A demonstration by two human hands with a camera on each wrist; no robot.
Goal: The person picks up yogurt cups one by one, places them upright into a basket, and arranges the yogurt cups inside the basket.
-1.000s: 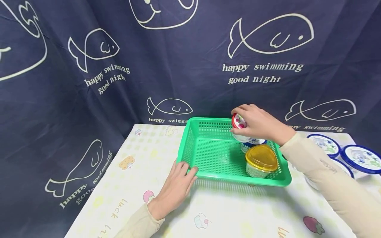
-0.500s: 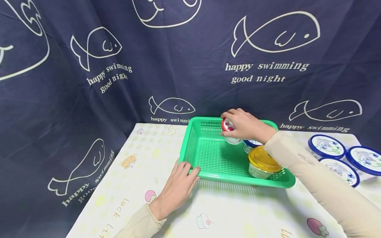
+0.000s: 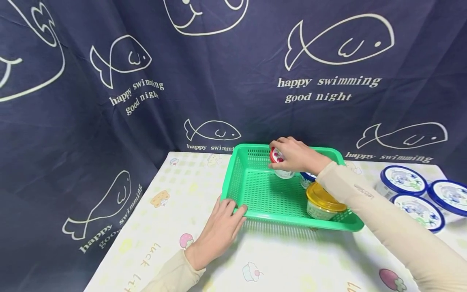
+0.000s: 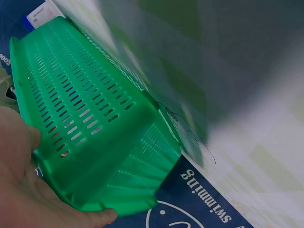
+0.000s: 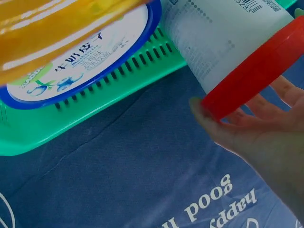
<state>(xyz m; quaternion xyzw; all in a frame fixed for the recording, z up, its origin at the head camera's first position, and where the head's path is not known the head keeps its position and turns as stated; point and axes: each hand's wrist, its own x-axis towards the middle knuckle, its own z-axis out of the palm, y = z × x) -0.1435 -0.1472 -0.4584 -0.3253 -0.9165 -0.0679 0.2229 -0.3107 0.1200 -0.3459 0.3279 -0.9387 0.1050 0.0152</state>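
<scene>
A person is working at a worktop (image 3: 277, 259) covered in a pale cartoon-print cloth, with a dark blue fish-pattern curtain (image 3: 109, 101) hanging behind it. The right hand (image 3: 297, 156) is gripping a small white cup with a red lid (image 3: 279, 162), fingers curled over the lid, holding it tilted low over the far side of a green plastic basket (image 3: 255, 190). Just beside it in the basket are sitting a blue-rimmed tub (image 3: 306, 178) and a yellow-lidded container (image 3: 322, 200). The left hand (image 3: 219, 231) is lying with fingers nearly straight against the basket's near left corner, steadying it.

To seat the cup well, it seems best to be levelling it upright, lowering it onto bare mesh clear of the tub, and letting go only once it rests flat, while the left hand is bracing the basket.

Compared with a second ago, the cup has travelled leftward and lower into the basket; the left hand has stayed put. Three more blue-rimmed tubs (image 3: 403, 180) are waiting at the far right.
</scene>
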